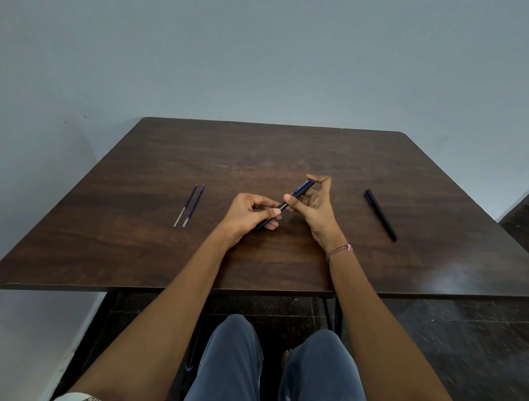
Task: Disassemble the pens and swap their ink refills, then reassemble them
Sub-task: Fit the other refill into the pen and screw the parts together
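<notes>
The pen (299, 190) is being held just above the middle of the table (255, 152), its long axis running diagonally from the near left up to the far right. Its blue upper part with the clip is pointing far-right and its dark lower end is poking out near-left. The left hand (251, 214) is curling its fingers round the lower barrel, hiding most of it. The right hand (313, 203) is pinching the upper part between thumb and fingertips, the other fingers loosely bent. The small pale print on the barrel is too small to read.

To the left, well apart, a black refill (186, 206) and a blue refill (194, 205) are lying side by side on the dark wood-grain top, thin straight rods slanting the same way as the pen. To the right a second pen (381, 215), matte black and slim, is lying aslant the opposite way. A beaded bracelet (338, 250) is circling the right wrist.
</notes>
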